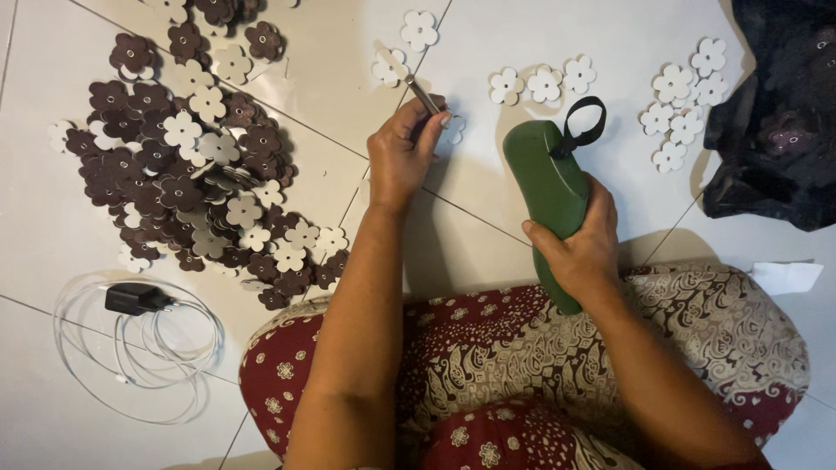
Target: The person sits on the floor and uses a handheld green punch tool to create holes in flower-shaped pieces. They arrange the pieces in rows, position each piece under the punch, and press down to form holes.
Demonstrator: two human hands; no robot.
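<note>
Head view: keep your left hand (402,155) pinching the thin metal punch (421,93) upright on the white flower-shaped cutout (451,129) while your right hand (582,248) grips the green block (550,196).

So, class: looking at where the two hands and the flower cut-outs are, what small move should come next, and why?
Probably lowering the left hand so its thin metal tool meets the white flower cut-out by its fingertips. The tool is gripped and angled over the floor tiles, that flower lies nearest, and the right hand already holds the green sole-shaped piece upright nearby, black loop on top.
</note>
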